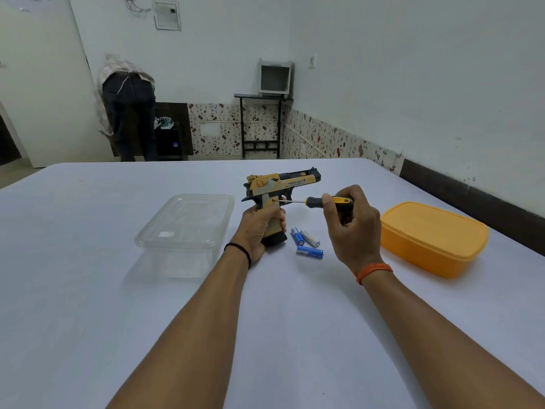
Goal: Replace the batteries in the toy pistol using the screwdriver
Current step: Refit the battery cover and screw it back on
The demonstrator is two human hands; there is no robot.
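Note:
My left hand (259,231) grips the handle of the yellow, black and grey toy pistol (283,184), holding it upright with its barrel pointing right and its base on the table. My right hand (351,222) holds a screwdriver (318,200) with a black and yellow handle; its thin shaft points left and its tip meets the pistol's side just above the grip. Three small batteries (306,243) lie on the white table between my hands, two blue and one whitish.
A clear plastic container (185,222) stands to the left of the pistol. An orange lidded box (433,237) sits on the right. The table's far edge (206,162) is just behind the pistol. A person (129,104) bends over at the far left wall.

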